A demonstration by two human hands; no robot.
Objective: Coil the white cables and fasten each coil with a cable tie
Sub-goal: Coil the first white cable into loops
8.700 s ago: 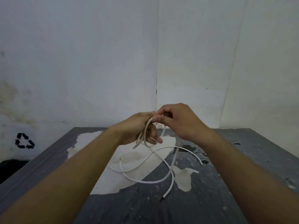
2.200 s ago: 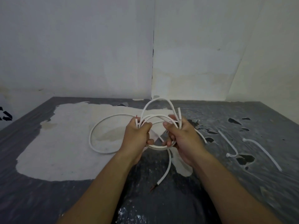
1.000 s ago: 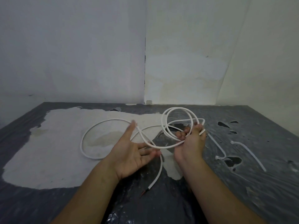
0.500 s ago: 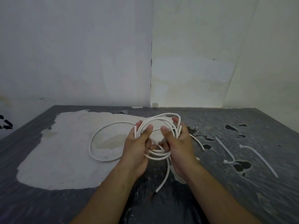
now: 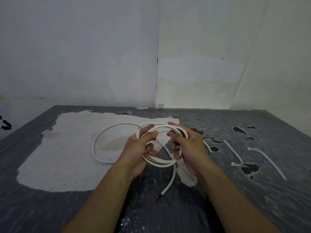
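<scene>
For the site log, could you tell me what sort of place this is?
Probably a bare workroom or storage corner: stained white walls, a worn dark table with peeling patches, and loose white plastic cable ties.

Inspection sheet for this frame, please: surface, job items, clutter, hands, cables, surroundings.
Surface: dark table under wrinkled clear film, with a large pale worn patch.
Job's things: white cable partly coiled between both hands; two cable ties lie loose on the right, neither fastened.
Clutter: nothing seen.
Hands: left hand grips the coil's left side, fingers curled round the strands; right hand grips its right side.
Cables: one wide loop rests on the pale patch; a free end with a bared tip trails toward the camera.
Surroundings: plain whitish walls meeting at a corner; black recycling mark at far left.
</scene>
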